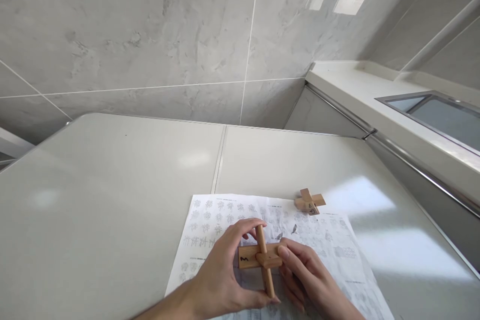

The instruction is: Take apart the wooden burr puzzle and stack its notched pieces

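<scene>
- Clock reference: 12 at the desk's far side, 6 toward the person.
- Held item: a wooden cross of interlocked pieces, positioned over the lower middle of a printed sheet. One bar runs roughly 12 to 6; a broader piece runs 9 to 3, with a dark "3"-like mark near its 9 o'clock end.
- Left hand, on the cross's 8–9 o'clock side: grip pinching the bar end to end, finger at the 12 o'clock tip, thumb at the 6 o'clock tip.
- Right hand, on the 3–4 o'clock side: grip pinching the 3 o'clock end between thumb and finger; remaining fingers curled beneath.
- Second wooden cluster: apart from both hands, between 1 and 2 o'clock of the held cross, at the sheet's upper edge. Dark marks on its near face.
- Sheet: rows of small diagrams at its 10 o'clock corner; lies on the pale desk.
- Surroundings: grey tiled wall at 12; white ledge at 2.
</scene>
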{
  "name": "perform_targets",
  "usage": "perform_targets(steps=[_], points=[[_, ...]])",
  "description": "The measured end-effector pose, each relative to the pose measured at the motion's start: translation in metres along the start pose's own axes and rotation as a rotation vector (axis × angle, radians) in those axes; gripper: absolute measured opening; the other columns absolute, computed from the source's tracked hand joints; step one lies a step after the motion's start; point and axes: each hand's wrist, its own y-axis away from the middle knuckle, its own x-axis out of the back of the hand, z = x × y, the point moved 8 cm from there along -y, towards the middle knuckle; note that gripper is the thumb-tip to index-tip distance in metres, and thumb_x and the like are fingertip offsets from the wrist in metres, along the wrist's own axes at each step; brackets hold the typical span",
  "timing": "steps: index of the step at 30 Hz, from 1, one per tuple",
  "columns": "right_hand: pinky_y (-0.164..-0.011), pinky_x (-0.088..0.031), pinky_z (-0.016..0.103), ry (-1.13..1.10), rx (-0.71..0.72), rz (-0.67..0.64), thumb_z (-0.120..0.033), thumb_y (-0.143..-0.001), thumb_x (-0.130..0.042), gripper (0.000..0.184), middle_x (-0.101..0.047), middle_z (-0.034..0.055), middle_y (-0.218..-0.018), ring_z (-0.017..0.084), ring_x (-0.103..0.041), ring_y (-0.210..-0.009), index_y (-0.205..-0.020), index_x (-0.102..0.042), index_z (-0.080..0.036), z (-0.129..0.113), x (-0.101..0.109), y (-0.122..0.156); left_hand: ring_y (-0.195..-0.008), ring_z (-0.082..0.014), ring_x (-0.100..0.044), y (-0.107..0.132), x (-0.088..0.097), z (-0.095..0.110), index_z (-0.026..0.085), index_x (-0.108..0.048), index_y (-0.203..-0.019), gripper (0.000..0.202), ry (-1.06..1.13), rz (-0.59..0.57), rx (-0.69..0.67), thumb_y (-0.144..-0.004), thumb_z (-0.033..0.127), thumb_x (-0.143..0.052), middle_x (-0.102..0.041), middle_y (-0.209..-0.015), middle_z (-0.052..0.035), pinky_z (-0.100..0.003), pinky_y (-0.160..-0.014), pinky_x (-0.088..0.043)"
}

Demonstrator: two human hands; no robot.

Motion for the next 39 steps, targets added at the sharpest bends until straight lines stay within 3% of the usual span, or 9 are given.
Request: perform_targets(steps=[13,16,20,23,26,34,37,39], points=[[-0.040,-0.033,0.020,-0.005,-0.016,-0.106,-0.074,-0.106,-0.056,0.053,-0.047,-0.0099,-0.049,0.008,-0.038,-0.037,-0.088,-0.055,-0.023,-0.004,-0.010,0.002,-0.128,-0.0376,-0.067,0.000,-0.005,0.001,0.043,-0.053,-0.157,0.111,0.080,-0.056,0.020,-0.061,0.049,-0.107,-0.070,-0.137,-0.0081,-0.061,-0.119,-0.048],[-0.041,-0.034,0.021,-0.036,-0.004,-0.086,-0.072,-0.106,-0.058,0.052,-0.047,-0.0098,-0.049,0.008,-0.039,-0.037,-0.087,-0.055,-0.023,-0.005,-0.006,0.002,-0.129,-0.0361,-0.068,0.000,-0.001,0.004,0.047,-0.050,-0.157,0.109,0.109,-0.010,-0.058,-0.065,0.048,-0.107,-0.061,-0.154,-0.0087,-0.058,-0.116,-0.053],[-0.040,-0.036,0.020,-0.103,-0.006,-0.097,-0.065,-0.108,-0.060,0.048,-0.048,-0.0106,-0.048,0.008,-0.037,-0.035,-0.108,-0.065,-0.018,-0.001,-0.003,0.001,-0.154,-0.0420,-0.049,0.002,0.007,0.012,0.053,-0.056,-0.151,0.095,0.058,0.061,-0.203,-0.070,0.049,-0.105,-0.043,-0.172,-0.0052,-0.063,-0.125,-0.044],[-0.040,-0.038,0.019,-0.141,-0.020,-0.128,-0.062,-0.109,-0.060,0.049,-0.048,-0.0108,-0.048,0.008,-0.038,-0.035,-0.119,-0.067,-0.015,0.000,-0.004,0.001,-0.144,-0.0402,-0.061,0.000,0.004,0.012,0.054,-0.061,-0.146,0.083,0.080,0.006,-0.210,-0.074,0.048,-0.102,-0.041,-0.173,-0.0051,-0.062,-0.121,-0.049],[-0.039,-0.037,0.019,-0.168,-0.029,-0.133,-0.063,-0.108,-0.061,0.050,-0.048,-0.0107,-0.048,0.008,-0.038,-0.034,-0.116,-0.067,-0.015,-0.001,-0.005,0.001,-0.133,-0.0362,-0.070,-0.001,0.002,0.012,0.054,-0.065,-0.140,0.075,0.105,-0.021,-0.208,-0.075,0.045,-0.102,-0.040,-0.173,-0.0038,-0.060,-0.118,-0.053],[-0.039,-0.035,0.019,-0.201,-0.013,-0.106,-0.062,-0.107,-0.063,0.044,-0.047,-0.0103,-0.049,0.007,-0.038,-0.036,-0.094,-0.060,-0.020,-0.004,-0.006,0.000,-0.127,-0.0324,-0.073,0.000,0.003,0.015,0.047,-0.075,-0.131,0.058,0.149,-0.019,-0.198,-0.079,0.042,-0.100,-0.042,-0.172,-0.0045,-0.055,-0.117,-0.055],[-0.039,-0.034,0.019,-0.190,-0.014,-0.102,-0.063,-0.107,-0.063,0.045,-0.046,-0.0103,-0.049,0.008,-0.040,-0.036,-0.093,-0.059,-0.021,-0.003,-0.005,0.000,-0.137,-0.0354,-0.067,-0.001,0.003,0.016,0.045,-0.076,-0.130,0.055,0.142,-0.010,-0.207,-0.080,0.040,-0.100,-0.042,-0.172,-0.0056,-0.055,-0.117,-0.055],[-0.039,-0.033,0.019,-0.184,-0.015,-0.097,-0.063,-0.108,-0.062,0.045,-0.046,-0.0099,-0.049,0.008,-0.040,-0.037,-0.092,-0.059,-0.021,-0.003,-0.005,-0.001,-0.151,-0.0391,-0.054,-0.001,0.004,0.017,0.045,-0.076,-0.130,0.055,0.113,0.001,-0.230,-0.080,0.040,-0.099,-0.048,-0.169,-0.0059,-0.057,-0.120,-0.051]])
